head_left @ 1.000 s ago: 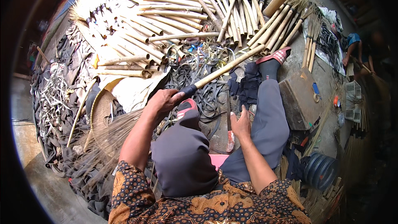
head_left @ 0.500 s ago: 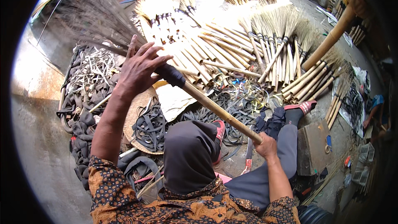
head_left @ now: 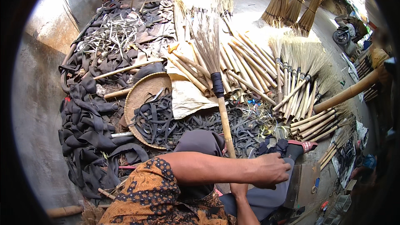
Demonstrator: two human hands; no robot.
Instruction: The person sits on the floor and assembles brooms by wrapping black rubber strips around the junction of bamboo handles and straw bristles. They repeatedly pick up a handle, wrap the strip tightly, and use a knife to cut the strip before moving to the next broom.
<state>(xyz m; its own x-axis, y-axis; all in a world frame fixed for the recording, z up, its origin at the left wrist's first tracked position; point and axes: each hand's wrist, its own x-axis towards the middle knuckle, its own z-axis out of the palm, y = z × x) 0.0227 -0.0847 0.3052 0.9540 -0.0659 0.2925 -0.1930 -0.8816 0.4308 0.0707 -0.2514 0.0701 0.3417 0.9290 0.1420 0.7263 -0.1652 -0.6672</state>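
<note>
A broom [head_left: 225, 121] with a bamboo handle stands nearly upright, its fanned bristles up and a black rubber binding around its neck. The handle's lower end goes behind my left forearm. My right hand [head_left: 238, 189] is at that lower end, its fingers mostly hidden by the forearm; the handle runs down into its grip. My left arm crosses over to the right, and my left hand [head_left: 273, 171] is curled closed above my grey trouser leg. Whatever its fingers hold, if anything, is hidden.
Black rubber strips fill a round woven tray [head_left: 132, 100] and the floor around it. Several finished brooms [head_left: 298, 87] lie fanned out ahead. A thick bamboo pole [head_left: 348, 96] juts in at the right. A concrete wall [head_left: 37, 112] rises on the left.
The broom has swung from leaning left to nearly upright. My left hand has left the bristle end, crossed to the right and closed. The view has also shifted.
</note>
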